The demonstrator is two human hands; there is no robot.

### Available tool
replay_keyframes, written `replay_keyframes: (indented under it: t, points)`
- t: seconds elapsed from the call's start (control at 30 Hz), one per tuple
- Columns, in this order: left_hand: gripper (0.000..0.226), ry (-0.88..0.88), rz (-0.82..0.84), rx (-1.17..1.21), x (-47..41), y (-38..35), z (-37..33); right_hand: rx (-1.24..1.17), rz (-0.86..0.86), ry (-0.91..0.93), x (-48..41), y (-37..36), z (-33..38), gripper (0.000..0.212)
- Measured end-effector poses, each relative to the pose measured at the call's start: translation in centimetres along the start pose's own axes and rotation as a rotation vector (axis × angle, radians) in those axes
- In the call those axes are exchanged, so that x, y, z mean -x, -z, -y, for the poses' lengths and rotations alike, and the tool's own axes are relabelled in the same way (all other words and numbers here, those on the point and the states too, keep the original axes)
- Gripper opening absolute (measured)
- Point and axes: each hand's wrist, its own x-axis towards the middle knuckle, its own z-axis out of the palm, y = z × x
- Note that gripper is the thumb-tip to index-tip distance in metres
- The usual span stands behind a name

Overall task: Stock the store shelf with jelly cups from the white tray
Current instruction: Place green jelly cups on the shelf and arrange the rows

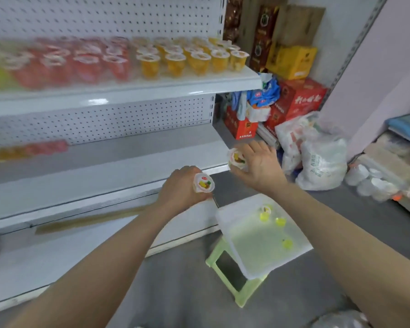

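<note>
1. Gripping a jelly cup (204, 183) each, the left hand (181, 187) and right hand (258, 162) hung apart beside the shelf (128, 166).
2. A loose grip could have dropped one.
3. A knock might have tipped the white tray (246, 256) off its stool (232, 278).

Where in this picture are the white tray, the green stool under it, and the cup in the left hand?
white tray (251, 254): head view, bare floor.
green stool (252, 288): head view, front frame.
jelly cup (204, 183) in the left hand (182, 188): head view, printed lid.
</note>
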Motion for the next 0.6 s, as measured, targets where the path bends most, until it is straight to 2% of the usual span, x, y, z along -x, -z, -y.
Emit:
replay_keyframes:
  t: [0.23,0.5,0.6]
  points:
    - [0.046,0.127,-0.163,0.02,7.1,9.0,6.1,-0.1,-0.051,0.182,-5.2,1.8,11.8,0.048]
    - [0.059,0.25,-0.345,0.0,16.7,19.8,16.5,-0.226,0.002,0.307,-9.3,2.8,29.1,0.052]
    - [0.055,0.262,-0.389,-0.03,20.1,23.9,20.6,-0.25,-0.004,0.351,-10.5,2.7,35.5,0.055]
